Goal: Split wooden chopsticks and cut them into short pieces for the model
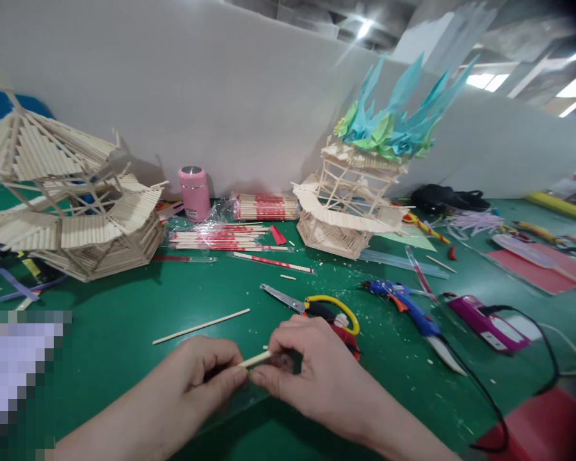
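Observation:
A short pale wooden stick lies between my two hands, low in the middle of the head view. My left hand pinches its left end between thumb and forefinger. On the other end, the fingers of my right hand are closed. Some clear plastic film shows beneath the hands. A longer loose stick rests on the green table just beyond my left hand. Scissors with yellow and black handles lie right behind my right hand, next to a red object partly hidden by it.
Stick-built pavilions stand at the left and back centre-right, the latter topped with blue paper. Behind are a pink bottle and packaged sticks. A blue glue gun and corded purple box lie right.

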